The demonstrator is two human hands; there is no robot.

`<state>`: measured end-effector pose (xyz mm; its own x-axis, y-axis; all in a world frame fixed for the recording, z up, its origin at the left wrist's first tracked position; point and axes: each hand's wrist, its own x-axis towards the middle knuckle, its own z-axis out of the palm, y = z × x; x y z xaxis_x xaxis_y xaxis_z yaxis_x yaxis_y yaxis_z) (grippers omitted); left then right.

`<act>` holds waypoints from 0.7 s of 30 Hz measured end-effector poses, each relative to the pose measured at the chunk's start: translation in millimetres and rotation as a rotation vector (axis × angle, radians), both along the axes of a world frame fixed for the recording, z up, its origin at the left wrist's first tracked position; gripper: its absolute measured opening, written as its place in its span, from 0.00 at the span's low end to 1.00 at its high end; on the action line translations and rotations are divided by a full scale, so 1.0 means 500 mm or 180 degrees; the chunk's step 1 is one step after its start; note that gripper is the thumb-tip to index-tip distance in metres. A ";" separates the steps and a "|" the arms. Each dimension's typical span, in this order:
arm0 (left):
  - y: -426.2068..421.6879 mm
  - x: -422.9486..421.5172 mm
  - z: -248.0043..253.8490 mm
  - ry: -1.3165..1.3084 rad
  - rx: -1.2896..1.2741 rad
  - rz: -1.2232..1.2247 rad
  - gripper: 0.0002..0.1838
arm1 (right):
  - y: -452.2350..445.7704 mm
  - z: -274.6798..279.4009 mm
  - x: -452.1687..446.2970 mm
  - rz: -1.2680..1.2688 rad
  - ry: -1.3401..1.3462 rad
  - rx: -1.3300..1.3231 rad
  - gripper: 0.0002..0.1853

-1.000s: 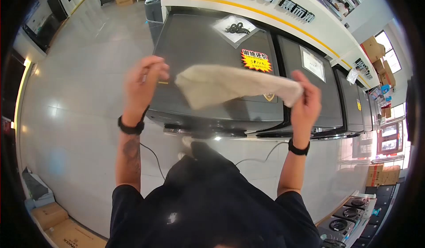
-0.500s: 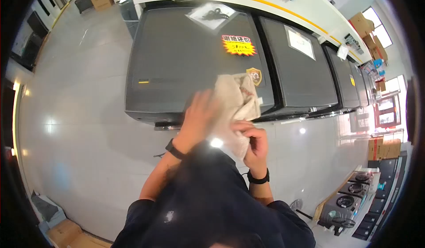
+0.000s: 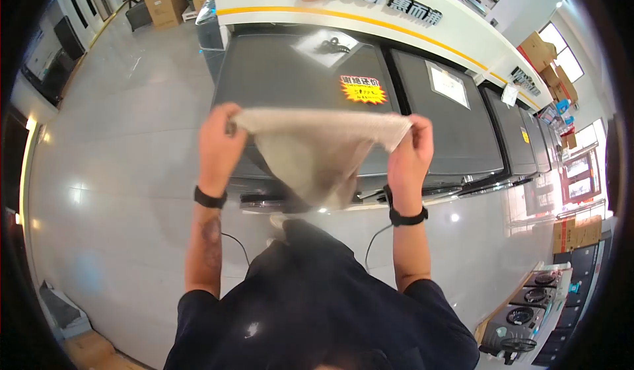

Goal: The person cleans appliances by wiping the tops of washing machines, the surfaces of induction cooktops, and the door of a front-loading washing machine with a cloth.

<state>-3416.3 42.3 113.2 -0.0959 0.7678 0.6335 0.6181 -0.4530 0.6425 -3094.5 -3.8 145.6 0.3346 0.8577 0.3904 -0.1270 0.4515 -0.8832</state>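
A beige cloth (image 3: 310, 142) hangs stretched between my two hands, its top edge taut and its lower part drooping and blurred. My left hand (image 3: 221, 147) pinches the upper left corner, and my right hand (image 3: 411, 155) grips the upper right corner. Both wrists wear black bands. Behind the cloth stands a dark grey appliance (image 3: 284, 66), whose front is partly covered by the cloth. On its top lie a red and yellow price tag (image 3: 363, 90) and a clear plastic bag (image 3: 325, 46) with dark parts inside.
More dark grey appliances (image 3: 439, 132) continue the row to the right, one bearing a white sheet (image 3: 448, 84). A white sign panel (image 3: 290, 14) runs behind them. Cardboard boxes (image 3: 163, 0) stand at the back left. Cooktops (image 3: 522, 315) sit at the lower right.
The cloth was bunched up between my hands and is now spread out. My hands have moved apart, left and right, each holding a corner. The camera view has shifted slightly.
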 end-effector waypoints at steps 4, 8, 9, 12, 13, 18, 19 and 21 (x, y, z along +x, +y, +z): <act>-0.008 -0.078 0.109 -0.0091 0.1340 0.0319 0.14 | 0.015 0.102 -0.064 -0.0003 0.0053 0.1258 0.13; -0.096 -0.139 0.085 0.0414 0.1637 0.0172 0.17 | -0.019 0.059 -0.068 -0.0290 -0.0350 0.1582 0.13; -0.124 -0.139 0.074 0.0503 0.1535 0.0056 0.18 | -0.022 0.020 -0.060 -0.0141 -0.0244 0.1453 0.13; -0.205 -0.138 0.010 0.0702 0.0726 -0.0069 0.15 | -0.073 -0.075 -0.039 -0.0119 -0.0291 0.0406 0.10; -0.230 -0.133 -0.008 0.0706 0.0334 -0.0092 0.13 | -0.097 -0.103 -0.032 -0.0238 -0.0264 -0.0026 0.10; -0.253 -0.099 -0.062 0.1025 -0.0371 -0.0072 0.08 | -0.115 -0.169 -0.009 -0.0415 -0.1295 -0.1008 0.08; -0.214 -0.100 -0.056 0.1217 -0.0228 0.0015 0.08 | -0.078 -0.178 -0.013 -0.0347 -0.1033 -0.1006 0.09; -0.131 -0.088 -0.045 0.0907 0.0047 0.0450 0.07 | -0.011 -0.194 -0.024 -0.0142 -0.0509 -0.1076 0.11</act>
